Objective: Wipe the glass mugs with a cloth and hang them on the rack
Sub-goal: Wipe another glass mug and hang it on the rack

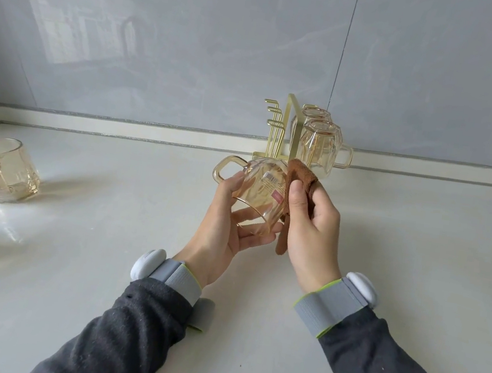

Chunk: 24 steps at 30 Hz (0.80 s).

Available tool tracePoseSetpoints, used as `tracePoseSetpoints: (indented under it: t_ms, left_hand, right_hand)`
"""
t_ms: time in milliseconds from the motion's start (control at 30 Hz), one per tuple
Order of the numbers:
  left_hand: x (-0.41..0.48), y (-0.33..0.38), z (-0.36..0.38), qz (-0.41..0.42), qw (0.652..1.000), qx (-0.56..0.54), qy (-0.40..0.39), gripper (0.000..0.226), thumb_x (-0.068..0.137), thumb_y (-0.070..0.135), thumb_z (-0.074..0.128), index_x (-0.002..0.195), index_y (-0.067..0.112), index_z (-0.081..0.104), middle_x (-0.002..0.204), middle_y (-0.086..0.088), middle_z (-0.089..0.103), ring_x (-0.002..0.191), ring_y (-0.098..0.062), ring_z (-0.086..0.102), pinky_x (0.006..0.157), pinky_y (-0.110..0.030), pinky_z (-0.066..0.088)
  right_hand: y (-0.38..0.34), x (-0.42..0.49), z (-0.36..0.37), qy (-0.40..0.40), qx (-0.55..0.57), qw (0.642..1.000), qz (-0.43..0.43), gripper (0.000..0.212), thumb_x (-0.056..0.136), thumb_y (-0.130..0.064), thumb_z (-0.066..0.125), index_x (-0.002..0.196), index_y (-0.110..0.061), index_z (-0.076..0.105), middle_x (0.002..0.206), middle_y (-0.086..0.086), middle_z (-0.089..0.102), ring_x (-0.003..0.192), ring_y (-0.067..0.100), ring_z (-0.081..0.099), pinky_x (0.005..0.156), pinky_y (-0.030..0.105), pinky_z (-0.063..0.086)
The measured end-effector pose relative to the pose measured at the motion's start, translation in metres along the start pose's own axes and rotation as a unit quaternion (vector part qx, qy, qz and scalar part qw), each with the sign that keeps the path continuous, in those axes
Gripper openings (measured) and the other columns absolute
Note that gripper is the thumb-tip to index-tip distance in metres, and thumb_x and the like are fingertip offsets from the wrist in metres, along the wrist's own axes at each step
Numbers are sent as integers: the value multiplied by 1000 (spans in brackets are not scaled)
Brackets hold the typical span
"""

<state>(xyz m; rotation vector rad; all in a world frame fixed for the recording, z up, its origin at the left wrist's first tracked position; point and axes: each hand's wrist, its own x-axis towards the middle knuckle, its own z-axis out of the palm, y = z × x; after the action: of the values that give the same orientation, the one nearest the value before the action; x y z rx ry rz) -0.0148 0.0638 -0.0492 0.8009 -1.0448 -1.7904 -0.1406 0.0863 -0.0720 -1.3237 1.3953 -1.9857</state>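
Above the pale, glossy tabletop (103,261), the left hand (226,227) cups a faceted amber glass mug (261,194), tilted with its handle up-left and a barcode label on its wall. The right hand (311,226) pinches a brown, nubby cloth (297,177) pressed against the mug's side. Behind stands a gold wire rack (277,128) bearing two inverted amber mugs (319,146) on its right pegs. Another amber mug (3,170) stands upright at far left.

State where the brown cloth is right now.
In the head view, the brown cloth is right of centre, pinched in the right hand against the held mug, before the rack.
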Motion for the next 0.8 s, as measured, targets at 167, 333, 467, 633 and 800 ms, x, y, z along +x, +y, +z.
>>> tracePoseSetpoints:
  t_ms: [167, 333, 467, 633, 800]
  left_hand:
    - [4, -3, 1, 1, 998, -5, 56, 44, 98, 58, 56, 103, 17, 71, 77, 0, 61, 67, -17, 62, 72, -37, 58]
    - [7, -3, 2, 21, 997, 12, 77, 43, 101, 53, 54, 94, 13, 69, 63, 2, 63, 56, -16, 59, 79, -38, 57]
    - [10, -4, 0, 14, 996, 23, 80, 53, 104, 53, 51, 124, 6, 63, 72, -6, 65, 56, -21, 66, 76, -41, 62]
    - [5, -3, 1, 5, 999, 33, 23, 69, 75, 68, 65, 123, 18, 67, 77, -7, 66, 60, -21, 66, 73, -35, 61]
    - [6, -2, 0, -24, 999, -19, 37, 45, 82, 54, 75, 111, 19, 75, 85, -13, 65, 69, -28, 66, 81, -38, 64]
  right_hand:
    - [-1, 0, -3, 17, -15, 1000, -16, 27, 102, -42, 52, 119, -31, 69, 58, -24, 55, 53, 9, 49, 60, 31, 43]
    - [-4, -1, -2, 17, -17, 1000, -18, 16, 98, -47, 53, 106, -47, 67, 55, -20, 53, 51, 12, 46, 59, 35, 44]
    - [-4, 1, -3, 41, -18, 998, -33, 26, 101, -33, 57, 124, -26, 68, 89, -21, 70, 84, 3, 65, 83, 32, 53]
    - [-5, 1, -3, 46, 9, 998, -44, 24, 97, -20, 66, 109, -38, 56, 112, -9, 71, 108, 5, 67, 94, 25, 51]
    - [-2, 4, -4, 63, -4, 997, -41, 11, 95, -28, 64, 106, -30, 63, 98, -12, 71, 92, 12, 68, 85, 33, 55]
